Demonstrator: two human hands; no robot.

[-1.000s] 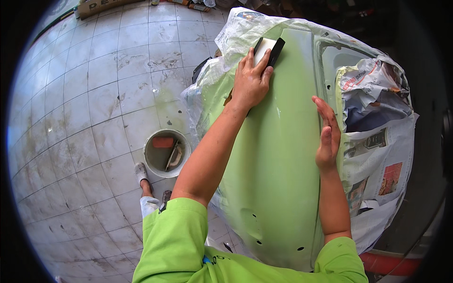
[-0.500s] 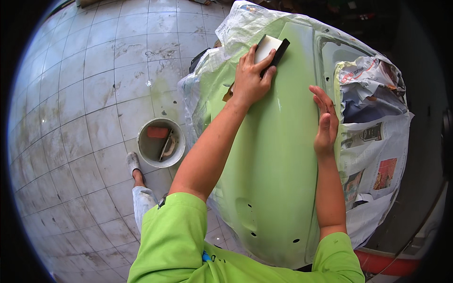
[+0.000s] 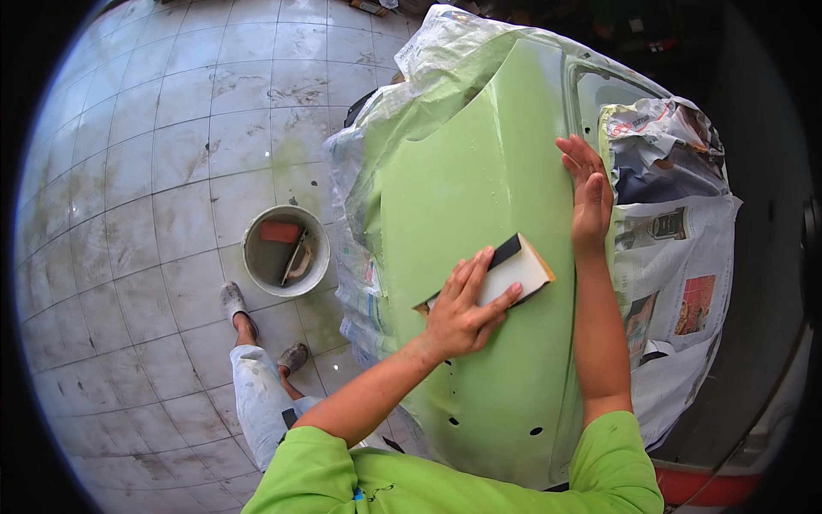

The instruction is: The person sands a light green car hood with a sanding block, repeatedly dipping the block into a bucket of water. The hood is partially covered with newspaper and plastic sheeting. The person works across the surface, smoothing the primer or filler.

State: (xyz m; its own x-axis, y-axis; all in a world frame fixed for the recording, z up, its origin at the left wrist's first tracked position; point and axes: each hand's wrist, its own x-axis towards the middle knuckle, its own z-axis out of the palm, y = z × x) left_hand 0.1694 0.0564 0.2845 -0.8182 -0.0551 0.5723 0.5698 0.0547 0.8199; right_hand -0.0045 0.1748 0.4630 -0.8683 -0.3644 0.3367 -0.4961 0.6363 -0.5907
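Had left hand (image 3: 462, 313) gripping white block (image 3: 524, 272) on wet-looking green panel (image 3: 445, 197), right hand (image 3: 589, 193) loose, empty by panel edge. Guessed block light, stiff, maybe slippery; best grabbed by long sides.

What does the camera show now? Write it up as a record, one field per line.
left hand: gripping a white block on the green panel
right hand: open, at the panel's right edge; contact unclear
coverings: newspaper at right, translucent sheeting at left
bucket: on tiled floor, containing a reddish slab and pale-handled tool
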